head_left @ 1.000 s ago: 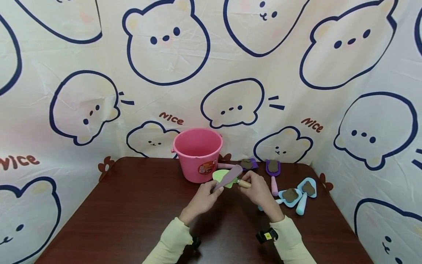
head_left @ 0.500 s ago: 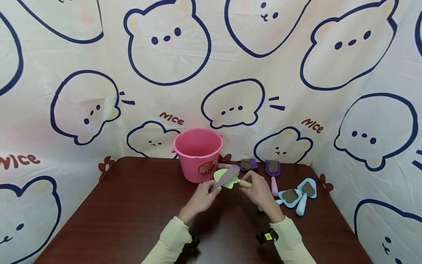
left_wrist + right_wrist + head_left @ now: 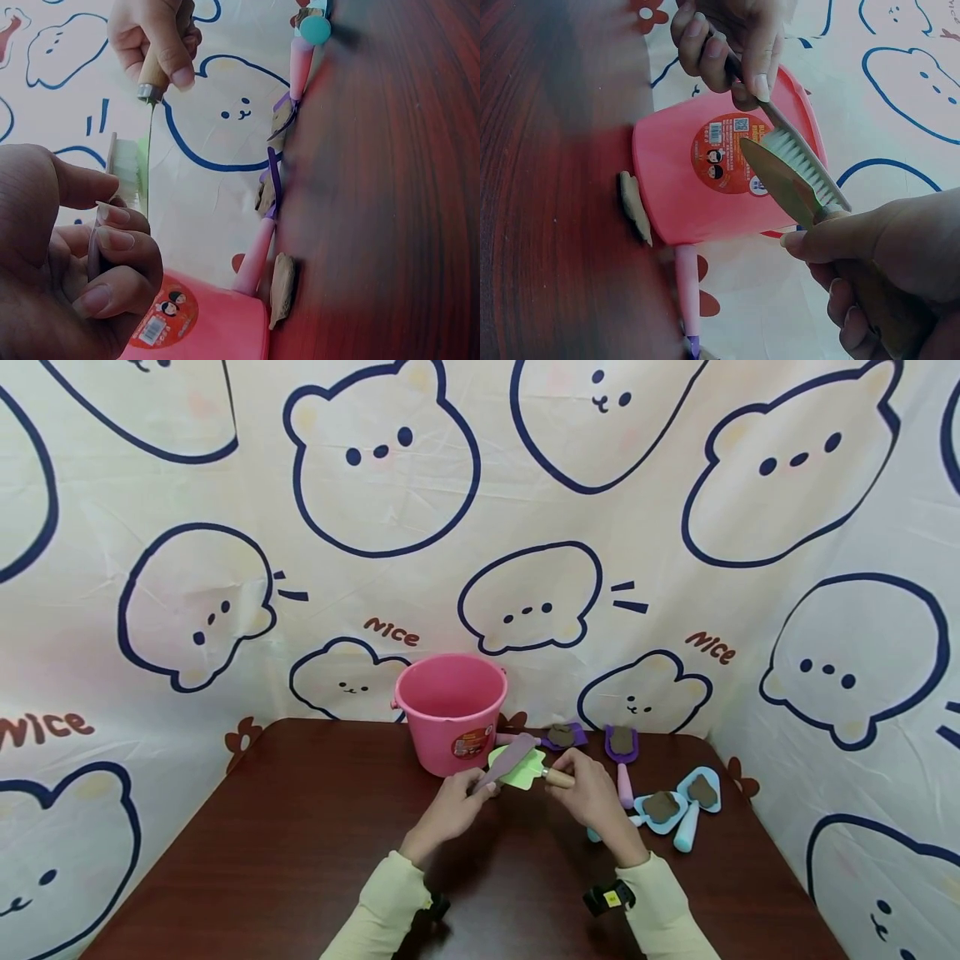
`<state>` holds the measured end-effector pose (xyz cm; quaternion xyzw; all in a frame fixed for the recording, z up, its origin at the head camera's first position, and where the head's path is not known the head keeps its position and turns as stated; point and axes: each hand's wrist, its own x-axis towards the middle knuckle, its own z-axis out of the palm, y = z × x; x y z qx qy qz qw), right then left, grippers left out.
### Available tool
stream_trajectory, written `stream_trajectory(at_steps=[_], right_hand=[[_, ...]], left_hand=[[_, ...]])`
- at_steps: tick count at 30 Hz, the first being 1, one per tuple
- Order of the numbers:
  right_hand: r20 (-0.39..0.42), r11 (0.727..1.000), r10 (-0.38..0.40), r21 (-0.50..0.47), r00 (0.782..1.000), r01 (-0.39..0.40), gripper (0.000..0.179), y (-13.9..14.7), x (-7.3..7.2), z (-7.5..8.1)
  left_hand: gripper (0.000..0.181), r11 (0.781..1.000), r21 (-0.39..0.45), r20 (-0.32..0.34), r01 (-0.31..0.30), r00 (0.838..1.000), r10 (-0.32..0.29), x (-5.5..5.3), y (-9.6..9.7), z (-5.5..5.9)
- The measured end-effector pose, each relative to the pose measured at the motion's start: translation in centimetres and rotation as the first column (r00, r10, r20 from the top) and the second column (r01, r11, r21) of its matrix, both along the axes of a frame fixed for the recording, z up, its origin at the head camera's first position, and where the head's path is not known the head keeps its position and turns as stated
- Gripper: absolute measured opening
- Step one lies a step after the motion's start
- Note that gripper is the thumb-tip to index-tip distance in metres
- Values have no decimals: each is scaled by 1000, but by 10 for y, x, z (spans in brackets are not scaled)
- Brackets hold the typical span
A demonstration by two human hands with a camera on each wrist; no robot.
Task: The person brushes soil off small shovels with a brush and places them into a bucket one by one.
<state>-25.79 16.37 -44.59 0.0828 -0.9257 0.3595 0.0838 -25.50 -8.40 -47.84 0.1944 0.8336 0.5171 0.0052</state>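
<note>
My left hand [image 3: 448, 812] holds a brush [image 3: 510, 758] by its mauve handle, fingers curled round it. In the right wrist view the brush's white bristles [image 3: 799, 156] lie against the blade of a small green trowel [image 3: 780, 180]. My right hand [image 3: 591, 795] grips that trowel's wooden handle [image 3: 559, 778]. Both tools are held above the table, in front of a pink bucket [image 3: 429, 735]. From the head view, the brush covers part of the green blade.
Two purple shovels [image 3: 631, 752] with pink handles lie right of the bucket, bearing brown lumps [image 3: 621, 740]. Two light blue shovels [image 3: 686, 833], also with brown lumps, lie nearer the right edge. A flat brown piece [image 3: 634, 208] rests by the bucket. A patterned cloth [image 3: 525, 510] hangs behind the table.
My left hand and the brush have shifted a little to the left across the trowel's blade, uncovering more of the green. The right hand stays almost where it was.
</note>
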Motion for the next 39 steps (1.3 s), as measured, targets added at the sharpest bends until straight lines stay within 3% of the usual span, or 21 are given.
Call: stream_trajectory(at_steps=[10,35,39], right_hand=[[-9,1000,-14,-3,1000,14,31,2,0,1],[-15,1000,-3,-15,1000,2,31,8,-2,4],[-7,1000,16,-13,1000,-16,30,9,-3,3]], left_hand=[[24,999,-30,12,-32,999,32,-5,-7,-2],[19,995,-4,53,-104,993,104,-14,-21,-7],[19,993,-19,28,-112,993,113,-14,-20,-8]])
